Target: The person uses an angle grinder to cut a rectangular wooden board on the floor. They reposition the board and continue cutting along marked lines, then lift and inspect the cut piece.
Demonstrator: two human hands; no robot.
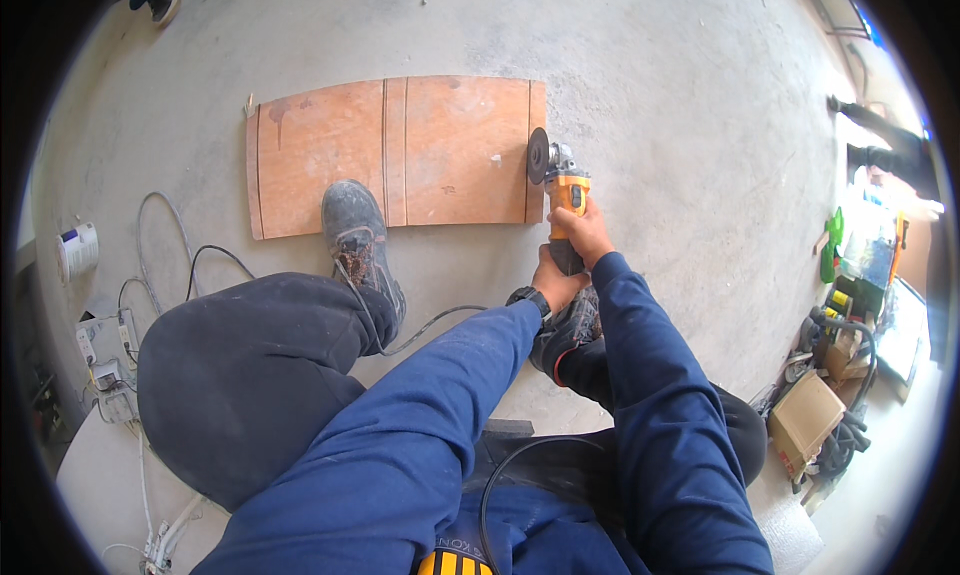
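A yellow and black angle grinder (566,194) is gripped in both my hands. My left hand (557,281) wraps its rear end, and my right hand (586,231) closes round the body higher up. The grinder's dark disc (539,156) stands on edge at the right end of a brown wooden board (450,155), over a dark line running across it; whether it touches the wood I cannot tell. The board lies flat on the floor, with dark lines across its middle and near both ends. My left shoe (355,220) rests on its near edge.
Grey cables and power strips (105,360) lie at the left, near a white tub (77,252). A cable passes by my left leg. At the right are an open cardboard box (806,420) and assorted tools. Another person's shoe (164,2) shows at the far left on the concrete floor (690,105).
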